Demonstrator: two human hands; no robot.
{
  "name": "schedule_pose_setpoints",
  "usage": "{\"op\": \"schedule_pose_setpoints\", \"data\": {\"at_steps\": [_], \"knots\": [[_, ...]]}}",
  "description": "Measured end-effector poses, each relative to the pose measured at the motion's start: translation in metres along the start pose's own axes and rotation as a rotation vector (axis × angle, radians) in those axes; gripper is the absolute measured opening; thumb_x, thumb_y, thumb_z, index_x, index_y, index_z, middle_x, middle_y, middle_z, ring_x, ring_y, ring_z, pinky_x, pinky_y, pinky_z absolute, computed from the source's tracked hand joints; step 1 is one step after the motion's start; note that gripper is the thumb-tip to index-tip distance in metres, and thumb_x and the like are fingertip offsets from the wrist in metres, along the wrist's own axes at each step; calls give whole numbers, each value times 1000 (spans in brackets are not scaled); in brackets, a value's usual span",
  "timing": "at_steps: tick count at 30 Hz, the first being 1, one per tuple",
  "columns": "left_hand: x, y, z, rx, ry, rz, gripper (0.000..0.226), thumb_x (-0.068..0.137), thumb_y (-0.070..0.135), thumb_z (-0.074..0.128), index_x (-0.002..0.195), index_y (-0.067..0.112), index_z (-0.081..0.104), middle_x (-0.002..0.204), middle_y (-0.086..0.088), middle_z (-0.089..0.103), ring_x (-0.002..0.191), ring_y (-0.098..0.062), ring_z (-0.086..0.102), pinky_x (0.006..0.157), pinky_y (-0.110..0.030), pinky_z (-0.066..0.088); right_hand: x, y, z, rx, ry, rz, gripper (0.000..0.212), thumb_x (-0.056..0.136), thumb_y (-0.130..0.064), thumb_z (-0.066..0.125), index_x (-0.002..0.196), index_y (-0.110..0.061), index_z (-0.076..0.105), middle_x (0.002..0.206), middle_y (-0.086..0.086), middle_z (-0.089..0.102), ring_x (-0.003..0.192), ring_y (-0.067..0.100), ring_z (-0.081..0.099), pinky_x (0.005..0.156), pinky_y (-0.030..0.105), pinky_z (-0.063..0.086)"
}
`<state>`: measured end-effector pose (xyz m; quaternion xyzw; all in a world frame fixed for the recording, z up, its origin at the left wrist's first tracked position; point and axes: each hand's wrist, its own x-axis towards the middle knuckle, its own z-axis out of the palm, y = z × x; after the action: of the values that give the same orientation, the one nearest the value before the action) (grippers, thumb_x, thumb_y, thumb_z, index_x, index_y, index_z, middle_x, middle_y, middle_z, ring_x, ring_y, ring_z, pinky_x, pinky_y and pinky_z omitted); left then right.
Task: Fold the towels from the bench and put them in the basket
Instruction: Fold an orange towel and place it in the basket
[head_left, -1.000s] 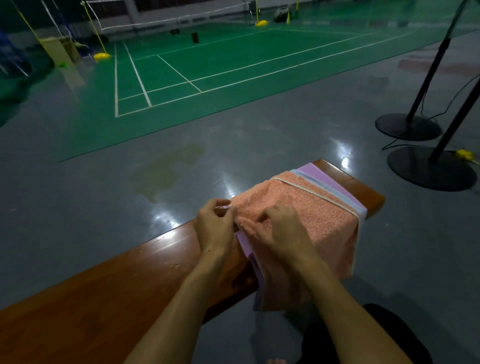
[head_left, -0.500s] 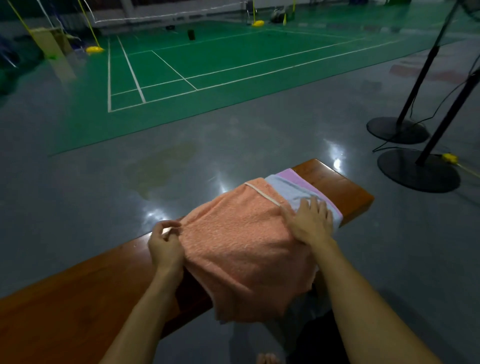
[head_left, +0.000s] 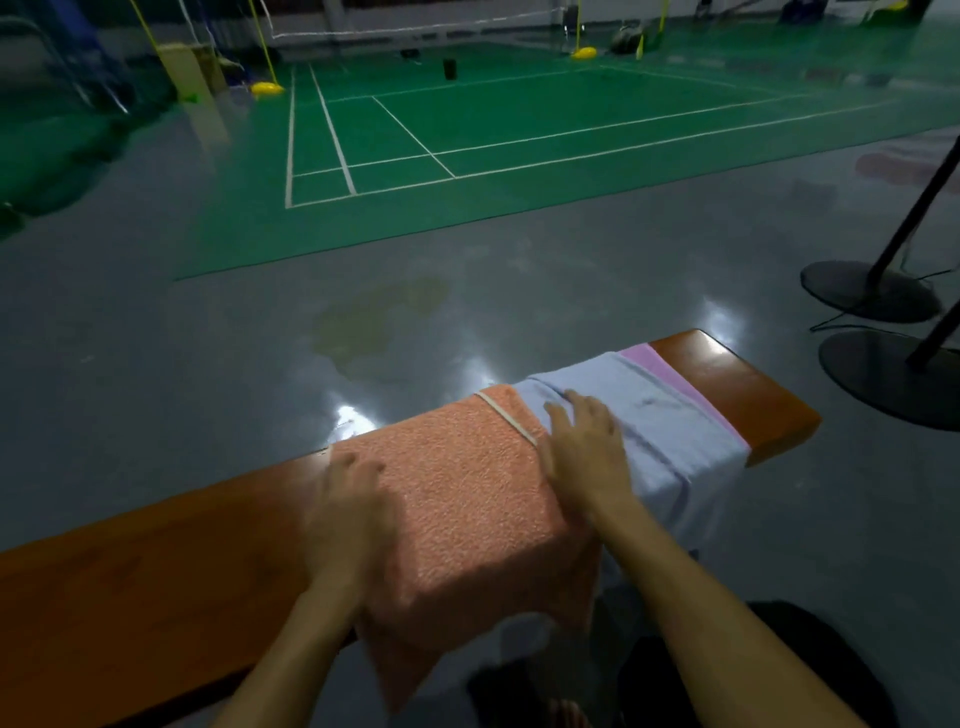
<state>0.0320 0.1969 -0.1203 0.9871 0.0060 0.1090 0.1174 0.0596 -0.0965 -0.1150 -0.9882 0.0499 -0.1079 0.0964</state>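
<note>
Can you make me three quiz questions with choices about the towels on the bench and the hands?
1. Where does the orange towel lie?
A. in a basket
B. on the floor
C. on the bench, left of the blue towel

2. How many towel colours show?
A. three
B. one
C. five

3. What are the hands doing?
A. hanging in the air
B. lying flat on the towels
C. holding a racket

Answers:
1 C, it drapes over the bench's near edge.
2 A, orange, blue, and a pink towel.
3 B, the left hand and right hand rest there with straight fingers.
</note>
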Motion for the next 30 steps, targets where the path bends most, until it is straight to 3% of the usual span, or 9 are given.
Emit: {"op": "schedule_pose_setpoints", "data": {"at_steps": [2,4,8,12,16,20,24,27,30], "knots": [[-10,26,15,-17,-117,55,59,102,50,36,153,24,50,161,-17,43,153,-37,31,127,-54,23,-9,-24,11,111,-49,-50,63,99,-37,51,158,-21,36,160,13,40,139,34,44,117,49,37],[-20,39,25,-20,-245,-25,74,104,66,24,167,29,14,174,-18,4,161,-40,-2,129,-55,-2,-15,-33,22,197,-134,-40,75,99,-53,45,163,-21,21,163,15,33,142,36,41,120,54,32],[-25,20,25,34,-263,-5,83,98,77,7,166,34,-7,172,-13,-20,157,-37,-23,127,-58,-11,-16,-24,31,178,-186,-23,94,91,-78,21,166,-23,8,172,15,18,158,35,18,128,57,6],[-25,-26,12,100,-270,-8,81,95,81,3,165,42,-8,173,-8,-20,157,-33,-25,126,-61,-10,-13,-14,31,46,-167,-35,103,83,-88,6,165,-25,21,172,12,21,159,32,15,127,61,7],[-41,-85,-6,129,-279,-47,89,85,86,-8,164,45,-8,173,-6,-19,158,-32,-23,125,-62,-11,-15,-20,32,-104,-254,-75,109,75,-92,0,165,-34,17,175,13,5,161,34,4,125,62,0],[-65,-139,-19,144,-249,-105,87,86,86,-9,163,47,-9,172,-4,-20,159,-30,-21,125,-64,-10,-12,-35,25,-204,-294,-18,87,93,-84,17,164,-32,18,174,16,7,160,39,6,123,67,4],[-93,-168,-28,152,-222,-113,86,85,86,-14,163,50,-6,173,0,-16,160,-27,-18,126,-62,-7,-30,-84,14,-138,-122,-132,59,99,-61,33,134,-21,58,146,16,52,130,39,50,110,56,42],[-100,-173,-32,121,-200,-105,80,93,82,1,164,48,12,174,1,-2,162,-25,-5,128,-57,-1,-63,-137,16,29,-99,-196,57,97,-69,30,112,-26,64,117,5,62,102,27,57,88,44,50],[-91,-180,-37,7,-34,-129,62,100,65,27,147,36,55,164,1,43,153,-22,35,123,-51,26,-81,-167,26,7,-93,-249,49,98,-66,40,116,-26,61,113,2,60,98,20,56,81,38,53]]}}
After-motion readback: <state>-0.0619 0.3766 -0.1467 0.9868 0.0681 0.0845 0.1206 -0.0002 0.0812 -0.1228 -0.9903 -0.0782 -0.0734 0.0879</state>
